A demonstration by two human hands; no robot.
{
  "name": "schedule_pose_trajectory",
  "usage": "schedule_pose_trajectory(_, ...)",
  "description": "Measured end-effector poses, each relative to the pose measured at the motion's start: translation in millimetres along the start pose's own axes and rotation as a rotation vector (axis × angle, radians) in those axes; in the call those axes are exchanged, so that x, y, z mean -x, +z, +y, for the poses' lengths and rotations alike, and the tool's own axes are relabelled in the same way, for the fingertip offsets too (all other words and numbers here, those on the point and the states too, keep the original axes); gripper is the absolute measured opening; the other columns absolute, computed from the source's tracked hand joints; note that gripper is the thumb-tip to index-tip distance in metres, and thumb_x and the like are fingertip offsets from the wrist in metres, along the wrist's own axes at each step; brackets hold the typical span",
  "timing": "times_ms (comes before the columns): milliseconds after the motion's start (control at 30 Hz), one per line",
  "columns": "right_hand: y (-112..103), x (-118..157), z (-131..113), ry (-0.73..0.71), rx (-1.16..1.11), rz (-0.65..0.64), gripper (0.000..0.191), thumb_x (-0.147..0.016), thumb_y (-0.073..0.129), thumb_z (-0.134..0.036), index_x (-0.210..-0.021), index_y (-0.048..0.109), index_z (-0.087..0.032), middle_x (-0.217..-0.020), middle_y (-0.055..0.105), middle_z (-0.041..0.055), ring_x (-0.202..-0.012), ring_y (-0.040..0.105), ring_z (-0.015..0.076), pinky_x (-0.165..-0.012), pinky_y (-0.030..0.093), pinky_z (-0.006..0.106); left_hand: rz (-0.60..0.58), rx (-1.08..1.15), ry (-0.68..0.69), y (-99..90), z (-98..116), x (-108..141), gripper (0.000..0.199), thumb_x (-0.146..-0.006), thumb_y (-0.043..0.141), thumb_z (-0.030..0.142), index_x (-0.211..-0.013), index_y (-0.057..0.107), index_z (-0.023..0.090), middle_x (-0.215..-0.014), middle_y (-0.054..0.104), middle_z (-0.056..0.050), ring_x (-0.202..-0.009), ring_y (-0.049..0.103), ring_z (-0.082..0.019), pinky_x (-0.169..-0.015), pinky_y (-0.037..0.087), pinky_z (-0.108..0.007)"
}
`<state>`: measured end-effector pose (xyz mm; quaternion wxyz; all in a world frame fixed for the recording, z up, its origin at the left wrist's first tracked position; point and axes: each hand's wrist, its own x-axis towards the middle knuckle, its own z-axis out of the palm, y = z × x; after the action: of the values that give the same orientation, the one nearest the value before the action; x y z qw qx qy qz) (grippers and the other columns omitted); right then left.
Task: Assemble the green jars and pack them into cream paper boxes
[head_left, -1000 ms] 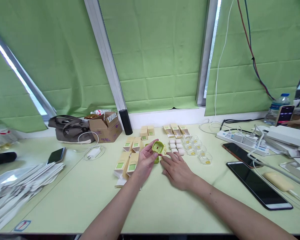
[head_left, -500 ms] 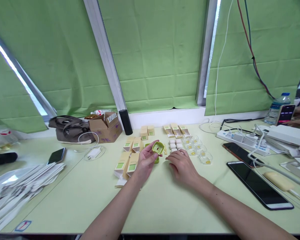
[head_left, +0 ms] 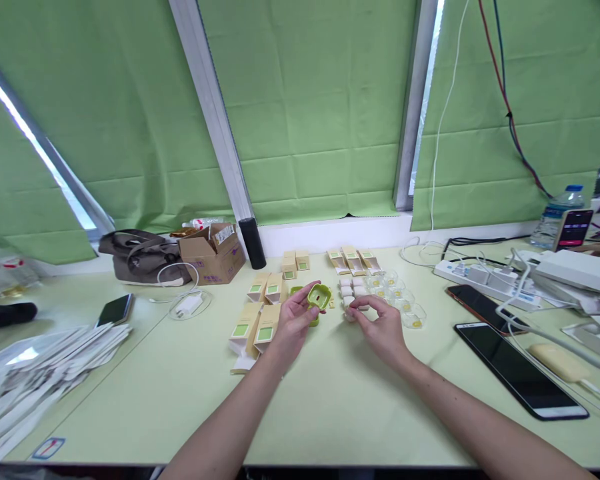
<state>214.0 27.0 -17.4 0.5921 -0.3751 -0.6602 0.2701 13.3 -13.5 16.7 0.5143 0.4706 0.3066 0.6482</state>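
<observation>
Right hand (head_left: 380,327), centre of frame: thumb and forefinger bent together at the lowest pale block (head_left: 349,315); grip cannot be confirmed. Left hand (head_left: 291,323) grips one square green cup (head_left: 319,297), open side toward the viewer, no marked long axis. Cup lies left of and slightly above the right fingertips, near them; left hand nearer. Further green parts (head_left: 314,322) partly hidden, uncounted. Pale blocks: at least five. Clear cups (head_left: 414,316), right: at least five. Kraft cartons (head_left: 267,327): four left of centre, two small beyond, three beyond the blocks.
</observation>
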Motion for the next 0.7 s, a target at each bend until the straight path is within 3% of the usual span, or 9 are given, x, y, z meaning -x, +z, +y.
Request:
schedule_pose_trajectory(167, -0.4, -3.6, 1.7, 0.074, -0.16, 0.01, 0.016, -0.085, 0.075, -0.038, -0.085, 0.074, -0.023, -0.087, 0.075, 0.0055, -0.085, 0.068, 0.0246, -0.085, 0.054, 0.041, 0.006, -0.026, 0.006, -0.8, -2.7, -0.4, 0.063, -0.068, 0.095, 0.031, -0.127, 0.075, 0.019, -0.116, 0.076, -0.012, -0.1, 0.067, -0.023, -0.088, 0.053, -0.034)
schedule_pose_trajectory(367, -0.8, -4.6, -6.0, 0.098, -0.394, -0.073, 0.026, -0.088, 0.076, -0.047, -0.1, 0.079, -0.024, -0.095, 0.073, 0.0066, -0.076, 0.067, 0.0199, -0.067, 0.058, 0.034, 0.014, -0.058, 0.026, 0.1, -6.1, -1.4, 0.064, -0.067, 0.095, 0.025, -0.127, 0.074, 0.019, -0.119, 0.075, -0.012, -0.108, 0.069, -0.025, -0.091, 0.055, -0.035)
schedule_pose_trajectory(533, -4.4, -6.9, -14.2, 0.192, -0.527, -0.114, 0.029, -0.084, 0.083, -0.047, -0.099, 0.079, -0.022, -0.075, 0.073, 0.0028, -0.064, 0.066, 0.0176, -0.066, 0.06, 0.036, 0.013, -0.11, 0.062, 1.6, -9.1, -3.0, 0.061, -0.064, 0.095, 0.02, -0.121, 0.074, 0.019, -0.12, 0.074, -0.011, -0.111, 0.068, -0.025, -0.095, 0.054, -0.034)
schedule_pose_trajectory(700, -6.9, -11.4, -14.4, 0.329, -0.741, -0.131, 0.036, -0.077, 0.09, -0.047, -0.099, 0.079, -0.02, -0.076, 0.074, 0.0037, -0.069, 0.068, 0.0185, -0.065, 0.059, 0.034, 0.03, -0.152, 0.066, 3.2, -10.3, -3.9, 0.059, -0.061, 0.094, 0.016, -0.117, 0.074, 0.019, -0.118, 0.074, -0.011, -0.111, 0.069, -0.026, -0.096, 0.054, -0.036)
